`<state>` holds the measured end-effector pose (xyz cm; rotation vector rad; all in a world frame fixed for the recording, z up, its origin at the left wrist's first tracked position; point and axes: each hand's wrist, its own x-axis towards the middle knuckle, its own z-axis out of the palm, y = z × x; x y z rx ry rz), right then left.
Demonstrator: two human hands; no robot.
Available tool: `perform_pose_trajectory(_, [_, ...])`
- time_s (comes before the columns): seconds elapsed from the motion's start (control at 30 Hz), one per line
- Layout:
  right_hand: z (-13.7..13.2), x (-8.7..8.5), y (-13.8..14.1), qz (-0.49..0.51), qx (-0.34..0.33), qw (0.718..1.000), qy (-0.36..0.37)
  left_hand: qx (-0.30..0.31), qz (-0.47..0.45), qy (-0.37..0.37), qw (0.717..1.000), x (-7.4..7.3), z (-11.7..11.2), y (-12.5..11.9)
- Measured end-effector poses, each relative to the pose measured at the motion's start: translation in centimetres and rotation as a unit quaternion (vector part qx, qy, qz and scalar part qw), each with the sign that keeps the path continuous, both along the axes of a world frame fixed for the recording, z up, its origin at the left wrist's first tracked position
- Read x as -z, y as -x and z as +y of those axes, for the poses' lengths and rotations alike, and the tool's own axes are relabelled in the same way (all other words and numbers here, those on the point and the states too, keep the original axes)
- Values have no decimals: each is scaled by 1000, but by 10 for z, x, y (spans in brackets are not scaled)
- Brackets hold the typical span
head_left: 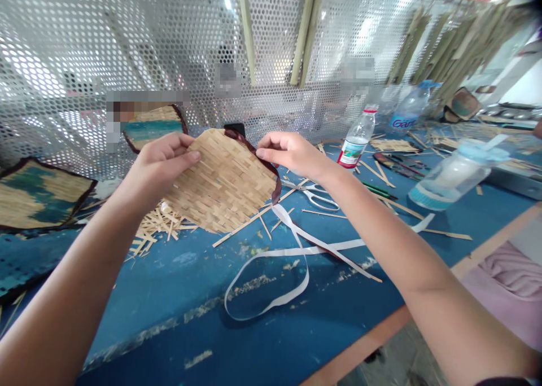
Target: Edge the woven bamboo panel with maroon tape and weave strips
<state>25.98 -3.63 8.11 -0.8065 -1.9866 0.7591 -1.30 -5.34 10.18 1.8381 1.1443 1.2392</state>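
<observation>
A flat piece of woven bamboo is held up over the table between both my hands. My left hand pinches its left edge, thumb on the near face. At the upper right edge, my right hand grips a dark brown ribbon that runs along the rim of the weave. The ribbon's white underside trails down from the lower right corner and loops across the table. White-handled scissors lie just beyond the ribbon, below my right wrist.
Bamboo strips are scattered on the blue table. Painted woven panels with dark borders stand at the left. A red-capped bottle, a larger bottle and a blue-lidded cup stand right. A perforated metal screen closes the back.
</observation>
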Motion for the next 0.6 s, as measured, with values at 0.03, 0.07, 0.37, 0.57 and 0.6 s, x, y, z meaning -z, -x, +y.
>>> perform_pose_trajectory(0.03, [0,0,1,-2,3,1000,-4,0,-3,5,1000,0,-1,-1])
perform_pose_trajectory(0.07, [1,1,1,-5,7,1000,-8,-2,-4,8,1000,0,-1,-2])
perform_pose_trajectory(0.37, [0,-2,-2,-4,3,1000,16,-34,-5,-1,999,1,1,-2])
perform_pose_trajectory(0.57, [17,6,-15,-9,38,997,62,-80,-33,22,996,8,8,-2])
perform_pose_trajectory(0.6, [20,9,-16,-13,41,996,79,-83,-43,27,995,11,12,-1])
